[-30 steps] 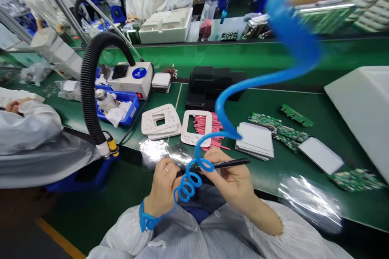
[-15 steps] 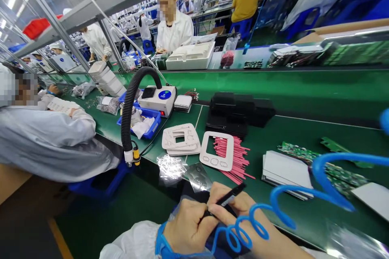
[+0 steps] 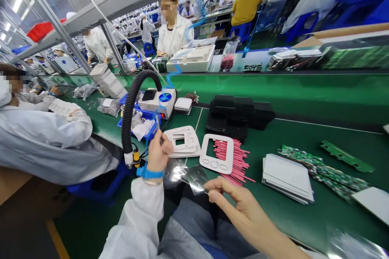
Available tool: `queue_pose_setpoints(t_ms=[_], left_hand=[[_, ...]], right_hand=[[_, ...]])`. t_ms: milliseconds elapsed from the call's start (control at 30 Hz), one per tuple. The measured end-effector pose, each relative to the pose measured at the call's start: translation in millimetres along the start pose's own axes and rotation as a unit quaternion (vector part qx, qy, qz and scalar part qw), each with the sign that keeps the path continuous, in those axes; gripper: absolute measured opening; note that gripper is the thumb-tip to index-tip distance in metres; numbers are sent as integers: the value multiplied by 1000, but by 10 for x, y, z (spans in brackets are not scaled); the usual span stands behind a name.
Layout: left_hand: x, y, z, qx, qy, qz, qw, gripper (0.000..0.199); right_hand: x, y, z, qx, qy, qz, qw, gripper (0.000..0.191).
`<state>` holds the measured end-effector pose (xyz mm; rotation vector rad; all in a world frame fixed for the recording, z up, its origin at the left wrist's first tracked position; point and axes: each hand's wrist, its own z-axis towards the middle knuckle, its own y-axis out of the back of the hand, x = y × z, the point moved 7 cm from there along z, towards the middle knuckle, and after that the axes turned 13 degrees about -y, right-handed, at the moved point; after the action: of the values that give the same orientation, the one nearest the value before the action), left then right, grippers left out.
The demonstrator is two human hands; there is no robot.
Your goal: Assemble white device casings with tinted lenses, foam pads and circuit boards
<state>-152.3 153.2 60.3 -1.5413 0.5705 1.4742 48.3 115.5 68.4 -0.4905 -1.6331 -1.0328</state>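
My left hand (image 3: 158, 153), with a blue wristband, is raised beside the stacked white panels (image 3: 185, 149). Its fingers are closed, and a thin blurred object sticks up from them. My right hand (image 3: 232, 204) reaches in from the lower right, thumb and forefinger pinched beside a clear film (image 3: 197, 179) at the table edge; what they grip is too small to name. A white frame (image 3: 217, 162) lies partly over pink strips (image 3: 238, 162). Shiny clear film (image 3: 174, 172) lies just below the left hand.
A black hose (image 3: 127, 109) arches from a white machine (image 3: 159, 103) beside a blue tray (image 3: 146, 129). Black parts (image 3: 227, 115) lie behind the frame; white plates (image 3: 287, 178) and green circuit boards (image 3: 325, 170) are at right. Co-workers sit at left and across the bench.
My hands have moved apart, the left one up and leftward, the right one slightly up with straighter fingers. The black pen they held is out of sight. The blue coiled cord has swung away from the right side.
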Motion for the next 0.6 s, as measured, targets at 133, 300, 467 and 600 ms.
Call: queue_pose_setpoints(t_ms=[133,300,467,600], left_hand=[[52,248,451,-48,22,27,998,53],[85,491,150,-128,-45,119,984,35],[-78,609,-71,-165,-200,454,852,41],[-20,510,136,-77,-214,624,748,35]], right_hand=[[-179,-3,-86,-6,-12,-36,999,18],[-332,-11,-14,-81,18,-184,980,11],[-408,-299,89,-109,39,-333,936,52],[-459,-473,91,-117,53,-379,916,49]])
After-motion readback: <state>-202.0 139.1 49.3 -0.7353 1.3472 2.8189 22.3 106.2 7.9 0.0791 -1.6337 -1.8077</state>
